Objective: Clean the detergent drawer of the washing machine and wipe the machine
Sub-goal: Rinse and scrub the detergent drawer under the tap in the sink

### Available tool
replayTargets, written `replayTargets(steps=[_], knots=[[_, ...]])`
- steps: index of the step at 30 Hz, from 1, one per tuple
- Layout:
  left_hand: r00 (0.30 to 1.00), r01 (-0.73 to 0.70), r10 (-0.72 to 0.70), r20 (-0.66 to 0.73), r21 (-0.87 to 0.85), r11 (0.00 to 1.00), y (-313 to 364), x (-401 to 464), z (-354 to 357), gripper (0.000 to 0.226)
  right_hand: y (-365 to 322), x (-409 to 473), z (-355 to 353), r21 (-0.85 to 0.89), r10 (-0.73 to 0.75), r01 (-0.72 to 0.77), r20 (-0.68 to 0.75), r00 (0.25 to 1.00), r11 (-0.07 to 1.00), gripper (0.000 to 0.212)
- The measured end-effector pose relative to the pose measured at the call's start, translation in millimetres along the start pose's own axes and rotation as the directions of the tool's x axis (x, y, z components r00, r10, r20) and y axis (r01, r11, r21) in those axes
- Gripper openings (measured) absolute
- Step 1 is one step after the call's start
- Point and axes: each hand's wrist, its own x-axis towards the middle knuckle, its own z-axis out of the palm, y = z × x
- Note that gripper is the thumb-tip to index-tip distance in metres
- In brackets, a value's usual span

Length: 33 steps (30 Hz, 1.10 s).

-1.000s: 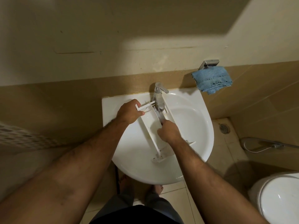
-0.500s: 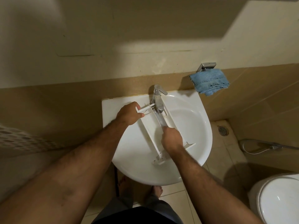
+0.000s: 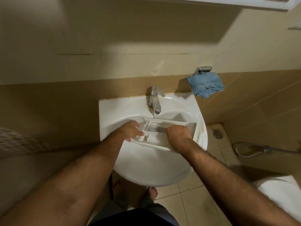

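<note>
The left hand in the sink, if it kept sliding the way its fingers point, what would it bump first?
The left hand points right, along the detergent drawer. It would probably meet the drawer's inner dividers first, then the right hand, though depth is hard to judge.

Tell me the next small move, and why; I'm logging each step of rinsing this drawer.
Probably slide the detergent drawer a little rightwards, so the tap stream reaches its other compartments. Water now lands only near the drawer's left far edge. The right hand grips the drawer; the left hand rests on its left end over the sink.
</note>
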Motion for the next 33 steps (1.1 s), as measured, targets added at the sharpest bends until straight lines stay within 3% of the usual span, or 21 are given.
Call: replayTargets(steps=[4, 10, 15, 21, 26, 28, 33], knots=[[0.995, -0.08, 0.074, -0.059, -0.102, 0.992, 13.3, 0.8, -1.9, 0.06, -1.1, 3.4, 2.6, 0.027, -0.009, 0.01, -0.04, 0.999, 1.0, 0.031], [0.97, -0.165, 0.157, -0.187, -0.028, 0.986, 19.8, 3.3, -13.4, 0.045, 5.0, 11.1, 17.0, 0.185, 0.023, -0.007, -0.085, 0.996, 0.983, 0.035], [0.954, -0.235, 0.219, -0.203, -0.058, 0.97, 23.5, 1.4, -24.8, 0.045, -1.7, 19.5, 38.5, 0.325, 0.038, -0.013, -0.071, 0.997, 0.946, 0.045], [0.911, -0.268, 0.248, -0.329, -0.017, 0.963, 27.5, 5.0, -25.5, 0.041, -11.2, 28.6, 46.8, 0.535, 0.102, -0.036, -0.094, 0.99, 0.844, 0.051], [0.891, -0.235, 0.263, -0.371, 0.12, 0.965, 32.4, 9.5, -28.9, 0.044, -6.0, 38.3, 56.6, 0.724, 0.32, -0.091, -0.186, 0.929, 0.684, 0.021], [0.898, -0.189, 0.249, -0.362, 0.195, 0.962, 30.8, 10.6, -32.0, 0.046, -1.9, 39.1, 61.1, 0.757, 0.35, -0.121, -0.149, 0.925, 0.642, 0.037], [0.912, -0.127, 0.234, -0.337, 0.311, 0.942, 28.8, 14.3, -36.6, 0.047, -14.6, 54.6, 59.4, 0.603, 0.22, -0.112, -0.108, 0.969, 0.79, 0.043]])
